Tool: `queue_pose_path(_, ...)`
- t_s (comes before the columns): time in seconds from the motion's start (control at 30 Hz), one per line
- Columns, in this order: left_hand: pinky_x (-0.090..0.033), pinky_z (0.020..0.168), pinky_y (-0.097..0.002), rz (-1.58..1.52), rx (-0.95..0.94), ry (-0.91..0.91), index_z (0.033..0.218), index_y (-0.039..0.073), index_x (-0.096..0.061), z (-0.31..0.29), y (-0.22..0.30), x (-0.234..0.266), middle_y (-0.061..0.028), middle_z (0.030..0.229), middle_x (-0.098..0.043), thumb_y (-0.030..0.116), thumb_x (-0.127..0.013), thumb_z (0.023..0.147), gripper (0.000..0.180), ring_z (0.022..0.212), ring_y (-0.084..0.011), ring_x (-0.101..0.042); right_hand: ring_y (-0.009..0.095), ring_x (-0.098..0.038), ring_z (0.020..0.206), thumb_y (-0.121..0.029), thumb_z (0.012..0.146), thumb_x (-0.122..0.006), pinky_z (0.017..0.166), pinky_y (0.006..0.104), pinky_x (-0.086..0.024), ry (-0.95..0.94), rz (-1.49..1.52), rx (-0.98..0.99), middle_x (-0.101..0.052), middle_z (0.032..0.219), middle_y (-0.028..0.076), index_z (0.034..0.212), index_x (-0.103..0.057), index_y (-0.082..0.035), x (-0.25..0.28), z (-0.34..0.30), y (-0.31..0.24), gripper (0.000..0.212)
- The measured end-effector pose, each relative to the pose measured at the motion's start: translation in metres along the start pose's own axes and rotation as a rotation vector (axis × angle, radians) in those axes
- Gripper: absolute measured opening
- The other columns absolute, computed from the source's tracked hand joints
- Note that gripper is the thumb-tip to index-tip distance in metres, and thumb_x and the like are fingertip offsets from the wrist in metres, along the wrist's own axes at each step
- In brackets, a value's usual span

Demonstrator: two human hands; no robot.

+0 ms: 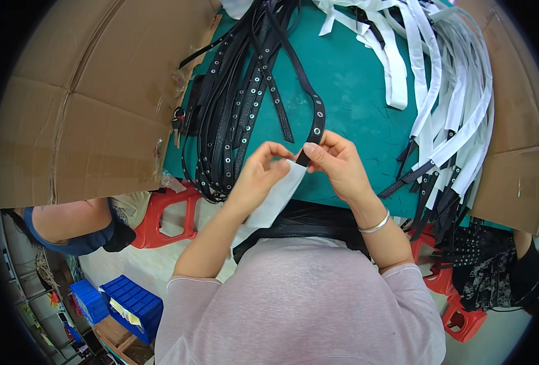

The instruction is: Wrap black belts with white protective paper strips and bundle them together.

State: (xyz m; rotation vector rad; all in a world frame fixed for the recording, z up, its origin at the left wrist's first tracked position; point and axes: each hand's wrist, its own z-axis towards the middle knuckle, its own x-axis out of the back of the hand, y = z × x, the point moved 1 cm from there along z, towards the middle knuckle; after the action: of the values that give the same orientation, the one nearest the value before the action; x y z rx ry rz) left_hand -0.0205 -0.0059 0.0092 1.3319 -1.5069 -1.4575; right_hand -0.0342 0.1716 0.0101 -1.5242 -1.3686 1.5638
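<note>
Near the table's front edge, my right hand pinches a black belt with metal eyelets, close to its end. The belt runs back up the table toward a heap of black eyelet belts on the left. My left hand is closed on the open end of a white sleeve, which hangs down over the table edge. The belt's tip meets the sleeve's mouth between my two hands; how far it sits inside is hard to see.
At the right lies a pile of belts in white sleeves, with black ends poking out. Cardboard walls flank the green table. Red stools and blue crates are on the floor. Other people sit on both sides.
</note>
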Motion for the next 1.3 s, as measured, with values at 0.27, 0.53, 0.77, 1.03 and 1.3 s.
queue_pose_path(0.27, -0.051, 0.075, -0.0338, -0.465, 0.614, -0.495, 0.094, 0.005, -0.052, -0.045, -0.004, 0.027, -0.0030, 0.073, -0.054, 0.032, -0.049, 0.094, 0.028, 0.069, -0.0153, -0.057, 0.007, -0.058, 0.076, -0.013, 0.086, -0.063, 0.070, 0.0230, -0.047, -0.154, 0.105, -0.159, -0.065, 0.086, 0.002, 0.095, -0.063, -0.002, -0.032, 0.000, 0.039, 0.015)
queue_pose_path(0.53, -0.052, 0.075, -0.0324, -0.729, 0.650, -0.424, 0.090, 0.008, -0.047, -0.079, -0.022, 0.051, 0.0004, 0.072, -0.043, 0.033, -0.044, 0.096, 0.026, 0.066, -0.0090, -0.046, 0.002, -0.053, 0.067, -0.024, 0.090, -0.059, 0.054, 0.0153, -0.040, -0.064, 0.151, -0.358, -0.065, 0.084, 0.002, 0.095, -0.063, -0.007, -0.046, 0.046, 0.050, 0.018)
queue_pose_path(0.77, -0.050, 0.069, -0.0289, -0.789, 0.583, -0.391, 0.088, 0.009, -0.045, -0.090, -0.016, 0.067, 0.0023, 0.070, -0.038, 0.037, -0.045, 0.095, 0.029, 0.062, -0.0081, -0.041, 0.004, -0.047, 0.062, -0.022, 0.085, -0.064, 0.057, 0.0178, -0.038, -0.185, -0.044, -0.293, -0.062, 0.077, -0.003, 0.089, -0.065, -0.007, -0.083, 0.016, 0.075, 0.015)
queue_pose_path(1.03, -0.045, 0.066, -0.0258, -0.956, 0.548, -0.416, 0.090, 0.008, -0.046, -0.082, -0.009, 0.067, 0.0027, 0.071, -0.038, 0.039, -0.041, 0.096, 0.031, 0.063, -0.0067, -0.039, 0.004, -0.056, 0.076, -0.022, 0.087, -0.062, 0.064, 0.0194, -0.041, -0.073, 0.118, -0.287, -0.067, 0.087, 0.000, 0.096, -0.062, -0.009, -0.077, 0.060, 0.037, 0.016)
queue_pose_path(1.3, -0.043, 0.065, -0.0245, -0.780, 0.504, -0.440, 0.094, 0.007, -0.048, -0.068, -0.003, 0.070, 0.0028, 0.072, -0.038, 0.043, -0.042, 0.095, 0.036, 0.063, -0.0064, -0.038, 0.008, -0.060, 0.077, -0.016, 0.088, -0.060, 0.067, 0.0212, -0.047, 0.028, 0.157, -0.138, -0.067, 0.090, 0.005, 0.099, -0.062, -0.005, -0.073, 0.051, 0.021, 0.016)
